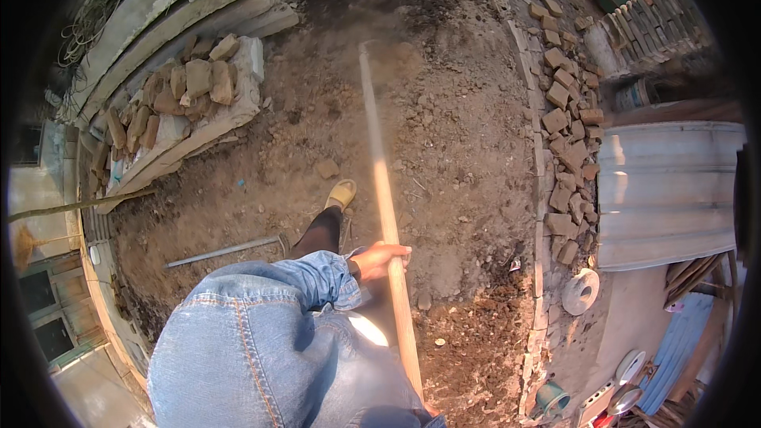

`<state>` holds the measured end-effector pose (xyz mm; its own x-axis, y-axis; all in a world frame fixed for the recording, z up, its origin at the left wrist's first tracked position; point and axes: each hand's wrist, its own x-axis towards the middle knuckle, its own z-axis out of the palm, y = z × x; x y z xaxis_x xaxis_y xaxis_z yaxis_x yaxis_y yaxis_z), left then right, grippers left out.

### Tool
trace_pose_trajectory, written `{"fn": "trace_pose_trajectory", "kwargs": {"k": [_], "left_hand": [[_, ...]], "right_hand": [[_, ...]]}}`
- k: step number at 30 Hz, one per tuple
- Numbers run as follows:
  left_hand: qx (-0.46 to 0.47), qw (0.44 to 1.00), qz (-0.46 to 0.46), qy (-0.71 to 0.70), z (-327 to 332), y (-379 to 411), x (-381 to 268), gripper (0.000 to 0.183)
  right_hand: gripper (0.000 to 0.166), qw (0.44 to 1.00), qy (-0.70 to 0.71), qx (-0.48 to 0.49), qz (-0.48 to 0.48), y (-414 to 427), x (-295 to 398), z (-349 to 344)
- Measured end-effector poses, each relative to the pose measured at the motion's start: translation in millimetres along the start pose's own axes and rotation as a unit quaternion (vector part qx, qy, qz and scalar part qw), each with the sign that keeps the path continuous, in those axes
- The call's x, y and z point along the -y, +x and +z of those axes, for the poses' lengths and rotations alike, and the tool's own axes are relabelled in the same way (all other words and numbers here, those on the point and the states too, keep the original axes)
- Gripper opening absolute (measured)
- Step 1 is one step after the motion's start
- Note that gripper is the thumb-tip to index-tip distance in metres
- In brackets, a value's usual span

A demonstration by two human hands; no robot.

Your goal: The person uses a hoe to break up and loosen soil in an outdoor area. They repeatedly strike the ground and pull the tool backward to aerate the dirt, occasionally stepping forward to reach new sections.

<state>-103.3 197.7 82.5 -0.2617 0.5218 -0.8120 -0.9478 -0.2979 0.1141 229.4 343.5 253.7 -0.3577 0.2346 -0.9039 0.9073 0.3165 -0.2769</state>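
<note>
My left hand [380, 260], in a denim sleeve, grips the long wooden handle [389, 214] of a garden tool from its left side. The handle runs from the bottom edge up to the loosened soil [398, 62]. Dust and blur hide the tool's head at the far end. Only a sliver of my right hand [432, 409] shows at the bottom edge, against the handle's near part; the rest is out of sight. One foot in a yellow slipper [342, 193] stands on the bare soil, left of the handle.
At left, a concrete slab [178, 157] carries broken bricks [199, 77]. A grey pole [223, 251] lies on the soil. Along the right, a brick edging [539, 190] borders a brick pile [565, 148], a metal sheet [660, 190], a round stone ring [581, 291] and a green bucket [551, 398].
</note>
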Motion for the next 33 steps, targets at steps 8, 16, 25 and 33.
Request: {"fn": "trace_pose_trajectory", "kwargs": {"k": [8,16,25,33], "left_hand": [[-0.167,0.979,-0.109,0.044,-73.5,44.9,36.8,0.026],[-0.09,0.982,0.119,0.119,2.0,-3.8,-87.7,0.025],[-0.092,0.871,0.36,0.321,17.6,16.4,-304.1,0.035],[-0.205,0.922,0.17,0.282,-133.0,104.5,-161.0,0.03]], "right_hand": [[0.019,0.975,-0.201,-0.075,0.047,8.2,-45.4,33.8],[0.02,0.983,-0.156,-0.099,-0.021,83.4,13.9,54.3],[0.022,0.953,0.224,0.097,-0.178,141.0,212.4,35.2],[0.024,0.968,0.199,0.11,-0.104,93.7,153.2,103.5]]}}
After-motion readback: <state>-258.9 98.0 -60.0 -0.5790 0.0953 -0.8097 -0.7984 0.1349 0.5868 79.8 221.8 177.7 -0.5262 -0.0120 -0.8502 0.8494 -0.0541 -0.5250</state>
